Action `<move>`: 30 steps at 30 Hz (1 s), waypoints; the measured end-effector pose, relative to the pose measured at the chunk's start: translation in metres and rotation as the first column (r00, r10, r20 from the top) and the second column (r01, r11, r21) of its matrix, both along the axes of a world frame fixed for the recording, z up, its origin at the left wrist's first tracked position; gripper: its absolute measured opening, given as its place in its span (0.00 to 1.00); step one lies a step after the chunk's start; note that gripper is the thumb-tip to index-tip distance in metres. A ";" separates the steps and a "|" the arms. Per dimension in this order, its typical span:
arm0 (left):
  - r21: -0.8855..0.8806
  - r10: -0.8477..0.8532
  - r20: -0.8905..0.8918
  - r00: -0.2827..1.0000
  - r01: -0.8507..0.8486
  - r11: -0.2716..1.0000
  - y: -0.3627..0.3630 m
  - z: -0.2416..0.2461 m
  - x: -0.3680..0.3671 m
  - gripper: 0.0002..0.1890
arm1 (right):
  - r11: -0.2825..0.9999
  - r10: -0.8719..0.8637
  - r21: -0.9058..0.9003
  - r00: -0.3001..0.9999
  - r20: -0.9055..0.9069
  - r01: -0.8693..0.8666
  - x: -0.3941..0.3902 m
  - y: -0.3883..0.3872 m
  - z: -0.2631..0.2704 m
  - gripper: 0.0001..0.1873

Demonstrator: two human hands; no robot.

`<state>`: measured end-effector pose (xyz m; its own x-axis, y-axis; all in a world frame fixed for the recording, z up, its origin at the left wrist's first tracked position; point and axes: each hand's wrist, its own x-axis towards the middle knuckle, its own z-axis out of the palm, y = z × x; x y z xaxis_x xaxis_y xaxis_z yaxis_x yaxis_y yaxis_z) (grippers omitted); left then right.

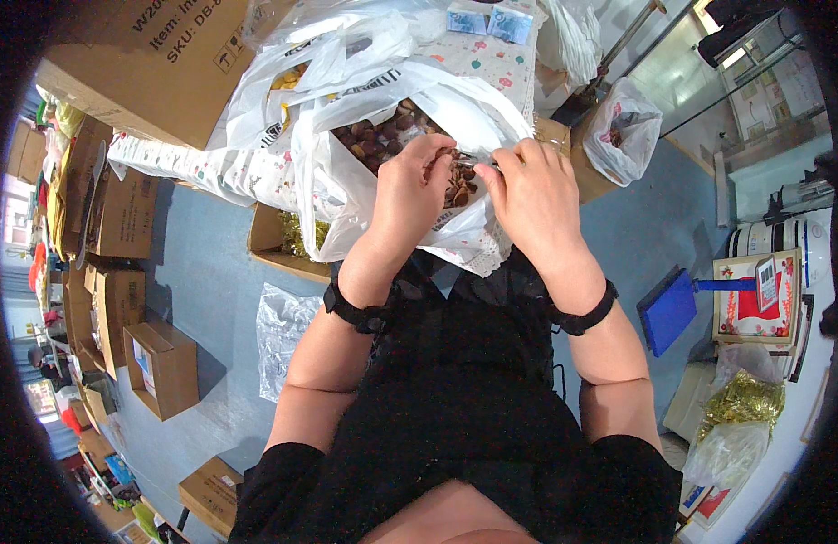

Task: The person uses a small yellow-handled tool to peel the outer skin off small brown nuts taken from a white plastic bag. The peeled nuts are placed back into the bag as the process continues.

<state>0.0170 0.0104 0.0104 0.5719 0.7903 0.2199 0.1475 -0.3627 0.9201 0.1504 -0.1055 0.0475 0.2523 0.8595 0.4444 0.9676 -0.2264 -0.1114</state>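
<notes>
My left hand [411, 183] and my right hand [536, 190] work close together over a white plastic bag [337, 211] with its mouth spread wide. Brown chestnuts [375, 139] fill the bag's far left part, and pieces of brown shell [462, 190] lie below my fingers. Between both hands is a small shiny metal tool, partly hidden; my right fingers are closed on it. The fingers of my left hand are curled around a small brown thing, perhaps a chestnut, mostly hidden. Another white bag [256, 102] with yellow pieces inside stands to the left.
A patterned tablecloth [245, 166] lies under the bags. A large cardboard box [167, 88] stands at the far left, two small blue packets [511, 26] at the far edge. A bag-lined bin [619, 129] is on the right. An open box with gold tinsel [293, 234] sits below the table.
</notes>
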 end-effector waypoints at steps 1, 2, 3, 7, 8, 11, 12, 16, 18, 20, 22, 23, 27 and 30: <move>-0.023 -0.008 -0.015 1.000 0.008 1.000 0.000 0.001 -0.001 0.09 | 1.000 0.002 -0.008 1.000 -0.013 -0.002 0.001 0.000 0.000 0.17; -0.040 -0.017 -0.009 1.000 0.016 0.999 -0.001 0.001 -0.001 0.09 | 1.000 0.005 -0.016 1.000 -0.027 -0.005 0.002 0.001 -0.001 0.17; -0.061 -0.022 -0.010 1.000 0.021 0.998 -0.001 0.002 -0.002 0.09 | 1.000 0.008 -0.021 0.999 -0.040 -0.009 0.003 0.001 -0.001 0.17; -0.031 -0.043 -0.031 0.999 0.042 0.999 -0.001 0.004 -0.003 0.10 | 0.999 0.038 -0.020 0.999 -0.013 -0.039 0.006 0.002 -0.003 0.17; -0.017 -0.044 -0.041 0.998 0.044 0.999 -0.001 0.005 -0.003 0.10 | 0.998 0.052 -0.026 0.999 -0.010 -0.052 0.008 0.002 -0.003 0.16; 0.011 -0.059 -0.060 0.996 0.060 0.998 -0.001 0.006 -0.005 0.11 | 0.995 0.101 -0.015 0.995 0.002 -0.101 0.015 0.002 -0.004 0.16; 0.010 -0.070 -0.061 0.996 0.071 0.997 -0.001 0.006 -0.005 0.11 | 0.993 0.119 -0.007 0.993 0.006 -0.119 0.018 0.002 -0.004 0.16; -0.017 -0.131 -0.065 0.989 0.130 0.991 0.002 0.007 -0.008 0.11 | 0.980 0.197 -0.024 0.979 0.058 -0.196 0.030 0.001 -0.003 0.15; 0.002 -0.156 -0.092 0.983 0.157 0.988 0.006 0.006 -0.009 0.11 | 0.972 0.233 -0.027 0.970 0.070 -0.232 0.034 0.001 -0.002 0.15; -0.009 -0.174 -0.100 0.980 0.174 0.985 0.008 0.005 -0.010 0.11 | 0.968 0.249 -0.032 0.966 0.070 -0.247 0.037 0.001 -0.001 0.15; -0.045 -0.183 -0.087 0.979 0.180 0.983 0.010 0.003 -0.010 0.11 | 0.966 0.260 -0.026 0.962 0.086 -0.259 0.039 0.002 0.001 0.15; -0.057 -0.178 -0.078 0.981 0.173 0.983 0.010 0.002 -0.010 0.11 | 0.965 0.264 -0.017 0.959 0.103 -0.263 0.040 0.002 0.002 0.15; -0.080 -0.165 -0.043 0.985 0.162 0.984 0.010 -0.002 -0.010 0.11 | 0.973 0.228 0.013 0.965 0.132 -0.232 0.039 0.001 0.005 0.15; -0.159 -0.159 0.024 0.987 0.161 0.974 0.009 -0.003 -0.009 0.11 | 0.988 0.150 -0.058 0.981 0.120 -0.144 0.033 -0.002 0.007 0.15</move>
